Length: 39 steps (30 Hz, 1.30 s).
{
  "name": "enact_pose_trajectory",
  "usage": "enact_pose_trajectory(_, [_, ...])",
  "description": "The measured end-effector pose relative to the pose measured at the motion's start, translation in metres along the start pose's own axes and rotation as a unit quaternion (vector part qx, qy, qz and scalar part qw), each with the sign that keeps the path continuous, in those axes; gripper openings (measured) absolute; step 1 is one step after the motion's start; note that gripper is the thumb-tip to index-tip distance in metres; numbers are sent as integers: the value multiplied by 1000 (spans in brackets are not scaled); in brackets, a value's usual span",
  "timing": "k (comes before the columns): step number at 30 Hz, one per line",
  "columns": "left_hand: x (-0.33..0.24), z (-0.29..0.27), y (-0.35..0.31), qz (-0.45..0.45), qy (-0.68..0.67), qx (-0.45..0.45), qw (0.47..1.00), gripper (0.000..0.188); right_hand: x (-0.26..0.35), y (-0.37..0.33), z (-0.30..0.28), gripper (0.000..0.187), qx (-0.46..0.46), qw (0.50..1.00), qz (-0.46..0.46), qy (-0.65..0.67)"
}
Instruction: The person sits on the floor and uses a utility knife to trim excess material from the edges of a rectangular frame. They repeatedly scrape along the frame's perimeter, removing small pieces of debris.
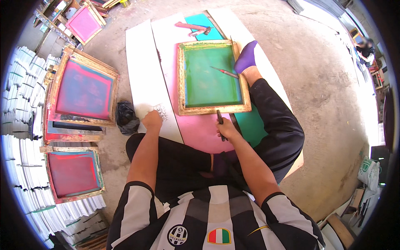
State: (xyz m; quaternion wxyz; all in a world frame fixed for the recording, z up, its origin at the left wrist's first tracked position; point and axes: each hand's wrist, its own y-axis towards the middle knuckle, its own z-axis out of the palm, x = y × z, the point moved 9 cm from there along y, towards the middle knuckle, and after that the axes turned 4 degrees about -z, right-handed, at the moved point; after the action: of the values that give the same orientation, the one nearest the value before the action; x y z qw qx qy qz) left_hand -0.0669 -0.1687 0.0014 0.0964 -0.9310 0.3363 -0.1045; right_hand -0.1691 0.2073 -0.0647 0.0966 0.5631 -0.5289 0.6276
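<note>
My left hand [152, 120] is closed low over a white board, beside a small scatter of thin metal bits [163, 111] that look like staples. Whatever its fingers hold, if anything, is hidden. In my right hand [228, 128] is a black-handled tool [220, 118] that looks like pliers, just off the near edge of a wooden screen-printing frame [214, 111]. Green mesh [204, 79] fills that frame. A thin pointed screwdriver [227, 72] with a red and black handle lies on the mesh. My foot in a purple sock [246, 57] presses at the frame's right side.
Beyond the frame lies a hammer [191, 26] with a reddish handle. White, pink and green boards [141, 62] cover the floor under the work. A black plastic bag [126, 118], several more frames [112, 100] and stacked white sheets [21, 100] stand left. A person [366, 51] sits far right.
</note>
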Motion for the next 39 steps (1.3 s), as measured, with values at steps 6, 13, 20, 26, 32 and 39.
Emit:
enact_pose_trajectory(6, [-21,-5,-7,52,-50,-24,997,30,6,-4,-45,38,-67,996,40,-46])
enact_pose_trajectory(13, [-69,-21,-32,141,-174,-60,973,30,13,-2,-45,33,-37,994,85,-57])
enact_pose_trajectory(20, [-77,-10,-38,169,-222,-81,957,27,17,7,-54,32,-39,982,102,-154])
enact_pose_trajectory(26, [-77,-12,-45,177,-248,-76,949,26,30,3,-56,32,-33,973,113,-200])
enact_pose_trajectory(32, [-81,-11,-45,171,-240,-66,953,27,34,0,-58,32,-70,966,98,-228])
enact_pose_trajectory(39, [-84,-5,-43,176,-226,-54,957,28,36,-8,-61,44,-88,946,114,-290])
